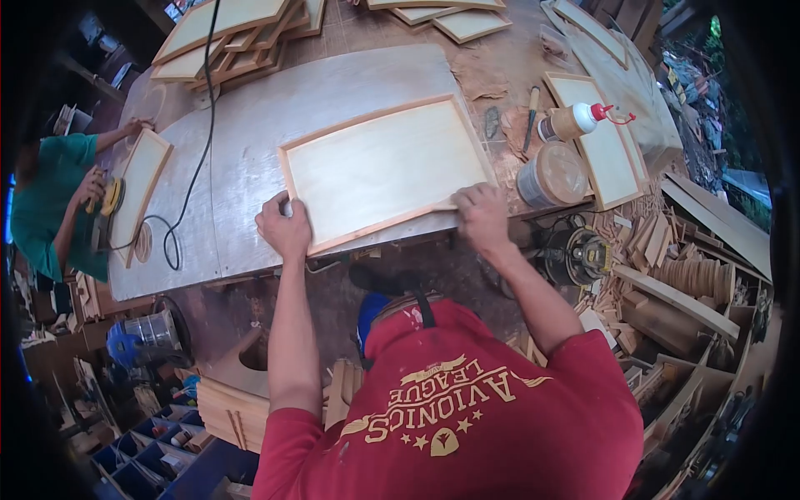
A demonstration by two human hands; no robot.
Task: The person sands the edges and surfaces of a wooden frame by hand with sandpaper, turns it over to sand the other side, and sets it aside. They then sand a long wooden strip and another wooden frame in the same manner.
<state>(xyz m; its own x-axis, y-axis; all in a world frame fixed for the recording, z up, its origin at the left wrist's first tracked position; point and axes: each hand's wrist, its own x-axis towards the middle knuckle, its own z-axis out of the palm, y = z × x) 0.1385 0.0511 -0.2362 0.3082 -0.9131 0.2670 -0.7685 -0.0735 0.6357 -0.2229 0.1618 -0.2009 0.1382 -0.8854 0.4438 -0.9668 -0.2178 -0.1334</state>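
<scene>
A shallow wooden tray (pixel 383 171) with a pale flat bottom and a raised wooden rim lies on the metal-topped worktable (pixel 242 133), close to its near edge. At the tray's near left corner, my left hand (pixel 285 227) is closed around the rim. My right hand (pixel 482 218) is at the near right corner, its fingers curled down on the rim and slightly blurred. Whether a small thing is under those fingers I cannot make out. Right of the tray are a glue bottle (pixel 571 122) with a red cap and a brown-filled plastic tub (pixel 552 175).
Several stacked trays (pixel 242 42) lie at the back left. A co-worker in a green shirt (pixel 62 187) holds a sander (pixel 113 197) by another tray (pixel 142 187) on the left. A black cable (pixel 196 167) crosses the table. A chisel (pixel 531 117) lies right; wood scraps (pixel 658 242) heap beyond.
</scene>
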